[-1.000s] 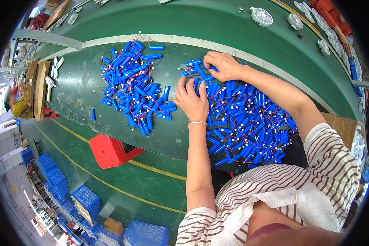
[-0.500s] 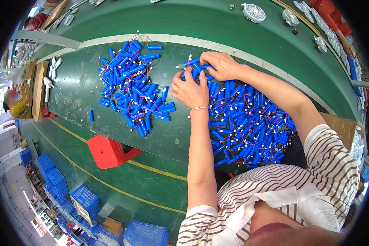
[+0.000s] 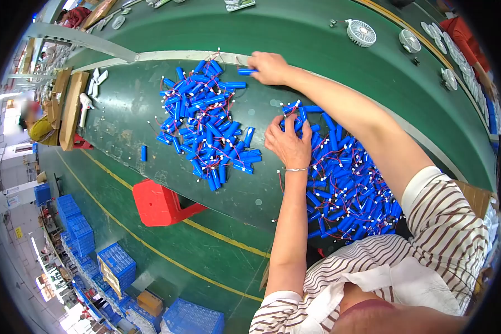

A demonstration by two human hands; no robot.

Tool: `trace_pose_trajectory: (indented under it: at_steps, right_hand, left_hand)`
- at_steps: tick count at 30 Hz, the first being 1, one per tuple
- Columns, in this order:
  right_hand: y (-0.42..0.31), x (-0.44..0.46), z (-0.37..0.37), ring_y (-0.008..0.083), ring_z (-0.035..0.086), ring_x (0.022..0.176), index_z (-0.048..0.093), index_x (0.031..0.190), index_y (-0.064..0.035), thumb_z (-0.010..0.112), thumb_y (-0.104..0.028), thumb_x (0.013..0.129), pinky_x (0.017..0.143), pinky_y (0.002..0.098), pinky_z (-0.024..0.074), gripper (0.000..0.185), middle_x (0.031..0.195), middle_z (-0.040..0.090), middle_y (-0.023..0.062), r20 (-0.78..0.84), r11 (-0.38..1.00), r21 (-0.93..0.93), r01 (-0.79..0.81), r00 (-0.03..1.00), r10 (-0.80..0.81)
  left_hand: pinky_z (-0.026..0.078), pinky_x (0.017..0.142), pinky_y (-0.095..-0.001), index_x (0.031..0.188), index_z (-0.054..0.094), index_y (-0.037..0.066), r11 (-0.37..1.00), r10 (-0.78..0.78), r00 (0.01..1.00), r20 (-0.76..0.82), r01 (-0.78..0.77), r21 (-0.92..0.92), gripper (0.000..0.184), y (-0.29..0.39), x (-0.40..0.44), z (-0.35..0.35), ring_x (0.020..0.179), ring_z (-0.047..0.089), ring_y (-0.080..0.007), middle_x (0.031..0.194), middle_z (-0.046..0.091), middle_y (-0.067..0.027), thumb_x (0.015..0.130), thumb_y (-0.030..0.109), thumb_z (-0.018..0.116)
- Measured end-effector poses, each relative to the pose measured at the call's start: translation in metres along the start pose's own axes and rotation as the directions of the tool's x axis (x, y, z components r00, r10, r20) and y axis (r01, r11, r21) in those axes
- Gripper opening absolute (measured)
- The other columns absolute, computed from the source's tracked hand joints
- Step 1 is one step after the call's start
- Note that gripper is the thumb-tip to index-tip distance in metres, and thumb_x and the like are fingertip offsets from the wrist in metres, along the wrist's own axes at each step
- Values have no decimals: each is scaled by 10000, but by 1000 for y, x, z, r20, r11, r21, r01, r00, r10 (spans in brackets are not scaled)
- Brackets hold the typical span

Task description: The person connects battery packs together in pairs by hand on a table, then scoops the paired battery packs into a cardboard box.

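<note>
Blue cylindrical batteries with red wires and white plugs lie in two heaps on the green table (image 3: 122,111). My right hand (image 3: 271,69) is closed around one blue battery (image 3: 246,72), whose end sticks out to the left near the table's far edge. Below it, my left hand (image 3: 289,146) rests with bent, parted fingers at the upper left edge of the large battery heap (image 3: 345,183); its fingertips touch batteries there, and I cannot tell whether it grips one. Left of my hands lies the smaller battery heap (image 3: 206,122).
One lone battery (image 3: 144,153) lies near the table's front edge. A red stool (image 3: 156,203) stands below. Beyond the pale rail, a green belt (image 3: 295,33) carries a white fan (image 3: 361,33). Blue crates (image 3: 192,317) line the floor. Other people sit at far left and upper right.
My right hand has moved left, away from my left hand and the large heap, carrying a battery toward the smaller heap. My left hand stays at the large heap's edge. The view has shifted.
</note>
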State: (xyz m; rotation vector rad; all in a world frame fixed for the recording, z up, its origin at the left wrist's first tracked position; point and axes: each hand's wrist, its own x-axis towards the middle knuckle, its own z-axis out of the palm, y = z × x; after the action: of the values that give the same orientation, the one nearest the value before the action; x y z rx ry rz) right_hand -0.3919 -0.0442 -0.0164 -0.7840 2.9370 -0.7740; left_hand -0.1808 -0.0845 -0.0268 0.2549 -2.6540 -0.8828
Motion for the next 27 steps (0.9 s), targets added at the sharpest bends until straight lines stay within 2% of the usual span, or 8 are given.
trace_pose_trajectory:
  at_steps: [5,9,11,13,16,23,26,27]
  right_hand:
    - [44,-133,-46,310,563,877,620,927,-36,635,-152,804,762,395,461,170,889,543,124,145,906,309,288,928,-344]
    - [35,-174,-90,323,572,813,682,894,-44,620,-135,773,729,450,466,164,839,582,141,403,932,147,332,840,-363]
    - [10,-146,-117,341,576,722,680,797,-42,614,-139,757,668,457,464,125,735,579,158,733,960,-102,262,672,-106]
    - [-4,-105,-95,364,612,689,609,687,-34,551,-151,780,629,477,472,160,719,608,188,467,938,-31,344,835,-291]
    - [-33,-30,-27,323,597,1016,617,1166,-112,659,-218,807,882,441,484,377,1033,629,124,-71,945,74,318,947,-313]
    - [-18,-33,24,255,630,818,600,958,-53,661,-144,770,736,379,513,218,893,642,109,-75,915,378,141,990,-121]
    - [5,-60,7,126,605,831,586,970,-21,674,-90,793,752,288,514,209,877,633,57,136,480,818,-317,917,374]
    - [3,-69,5,128,614,855,570,1013,-29,659,-68,808,773,287,515,226,911,634,60,24,572,808,-139,979,204]
  left_hand:
    - [286,962,-483,1027,662,191,980,178,983,37,-174,-100,271,0,-3,-9,1158,445,-314,1223,526,-92,779,294,698]
    - [242,1019,-505,983,661,131,911,350,916,195,-285,-298,291,5,-24,-19,1211,422,-324,1237,518,-98,775,331,704]
    - [207,1052,-540,1033,662,118,903,379,895,236,-302,-305,407,7,-27,-25,1262,389,-342,1308,487,-118,747,399,730]
    - [219,1034,-567,1047,666,94,909,364,895,258,-281,-307,444,11,-27,-37,1271,385,-350,1333,475,-149,752,419,729]
    - [300,986,-518,1014,676,73,948,294,935,198,-260,-181,332,16,-22,-63,1180,462,-353,1251,529,-187,798,324,704]
    - [366,956,-466,1211,573,85,985,-5,998,-70,16,171,374,-60,-42,-85,1134,451,-369,1291,495,-148,839,106,612]
    - [418,920,-423,1194,587,76,1000,22,991,-134,-22,3,388,-77,-39,-78,1108,461,-362,1266,493,-164,811,55,646]
    - [418,920,-423,1194,587,76,1000,26,991,-128,-27,1,388,-77,-37,-79,1108,461,-362,1266,493,-164,811,55,646]
